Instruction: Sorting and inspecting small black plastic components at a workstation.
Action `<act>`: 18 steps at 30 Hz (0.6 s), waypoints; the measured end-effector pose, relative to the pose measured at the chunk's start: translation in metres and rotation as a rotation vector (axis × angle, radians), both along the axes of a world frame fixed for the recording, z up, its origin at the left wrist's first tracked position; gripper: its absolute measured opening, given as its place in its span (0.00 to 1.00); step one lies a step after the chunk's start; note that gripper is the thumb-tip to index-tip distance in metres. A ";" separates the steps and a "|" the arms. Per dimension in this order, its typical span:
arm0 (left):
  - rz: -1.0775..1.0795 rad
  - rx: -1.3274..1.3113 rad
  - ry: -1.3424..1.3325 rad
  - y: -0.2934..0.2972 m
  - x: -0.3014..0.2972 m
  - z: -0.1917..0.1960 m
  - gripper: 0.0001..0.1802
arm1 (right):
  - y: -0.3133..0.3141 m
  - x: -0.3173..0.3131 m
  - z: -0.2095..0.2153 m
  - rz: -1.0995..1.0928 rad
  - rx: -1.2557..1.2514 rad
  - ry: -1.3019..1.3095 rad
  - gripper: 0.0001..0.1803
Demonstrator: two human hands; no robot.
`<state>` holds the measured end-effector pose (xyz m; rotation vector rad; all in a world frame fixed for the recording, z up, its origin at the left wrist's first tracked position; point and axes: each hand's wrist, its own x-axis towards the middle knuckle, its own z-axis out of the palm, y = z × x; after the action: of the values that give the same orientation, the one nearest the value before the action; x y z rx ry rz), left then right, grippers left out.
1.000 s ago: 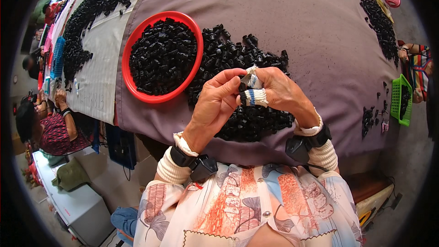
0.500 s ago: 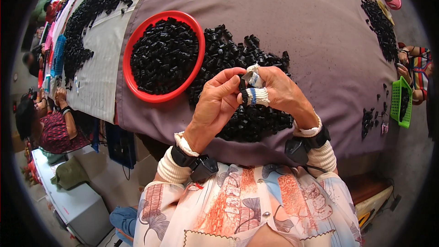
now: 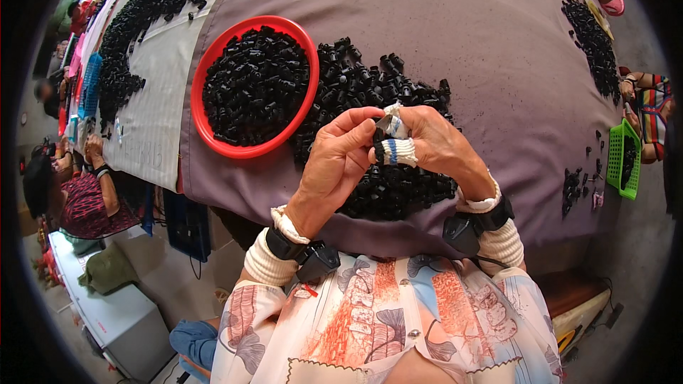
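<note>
Above a heap of small black plastic parts [image 3: 391,192], my two hands meet. My left hand [image 3: 333,156] pinches one black plastic part [image 3: 378,136] between thumb and fingertips. Closed against the other side of that part is my right hand [image 3: 442,141]. White knit sleeves with blue stripes [image 3: 400,151] cover its thumb and forefinger. A small grey, flat piece shows at the right fingertips; I cannot make out its kind. To the left of the heap, a round red basin [image 3: 197,103] is full of similar black parts.
A mauve cloth [image 3: 491,14] covers the table. More black parts lie in a long heap [image 3: 128,50] at the far left and another [image 3: 590,39] at the right. A green basket [image 3: 616,163] stands at the right edge. Other people sit at both sides.
My hands stay nearly in place over the heap. The right fingertips have shifted slightly left and tilted against the black part.
</note>
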<state>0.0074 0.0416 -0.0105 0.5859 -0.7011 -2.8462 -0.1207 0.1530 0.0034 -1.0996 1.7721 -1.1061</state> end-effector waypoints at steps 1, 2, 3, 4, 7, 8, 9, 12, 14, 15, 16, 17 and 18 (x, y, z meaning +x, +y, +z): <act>0.001 0.000 -0.002 0.000 0.000 0.000 0.11 | 0.000 0.000 -0.001 0.011 -0.014 0.013 0.24; -0.001 -0.008 -0.005 0.000 0.000 -0.001 0.10 | 0.000 0.000 -0.002 0.012 -0.014 0.012 0.24; -0.006 -0.015 -0.005 0.000 0.000 -0.001 0.10 | 0.000 0.000 -0.004 0.011 -0.042 0.012 0.24; -0.006 -0.015 -0.004 0.000 0.000 -0.001 0.10 | 0.001 0.000 -0.005 0.009 -0.071 0.012 0.23; -0.005 -0.044 -0.002 0.000 -0.001 0.001 0.10 | 0.003 0.000 -0.005 0.013 -0.072 -0.016 0.22; -0.001 -0.056 -0.006 0.000 -0.002 0.001 0.10 | 0.003 0.000 -0.004 0.013 -0.072 -0.016 0.22; 0.002 -0.068 -0.010 0.000 -0.003 0.001 0.10 | 0.003 0.001 -0.001 0.007 -0.055 -0.016 0.22; 0.001 -0.012 0.013 -0.001 -0.002 0.002 0.10 | 0.002 0.001 0.002 0.003 -0.029 -0.034 0.21; -0.001 0.011 0.034 -0.002 0.000 0.001 0.10 | 0.001 0.000 0.003 0.006 -0.020 -0.051 0.21; -0.004 0.037 0.055 -0.003 0.000 0.000 0.10 | 0.000 0.000 0.004 0.000 -0.020 -0.081 0.20; -0.004 0.037 0.055 -0.003 0.001 -0.001 0.10 | 0.000 0.000 0.005 -0.006 -0.020 -0.110 0.19; -0.007 0.060 0.075 -0.003 0.001 -0.002 0.11 | 0.000 0.000 0.004 -0.006 -0.020 -0.110 0.19; -0.009 0.084 0.095 -0.003 0.001 -0.002 0.11 | 0.000 -0.001 0.002 -0.015 -0.014 -0.097 0.19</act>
<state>0.0084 0.0387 -0.0125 0.4566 -0.5729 -2.9015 -0.1218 0.1525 0.0058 -1.0247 1.7022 -1.1629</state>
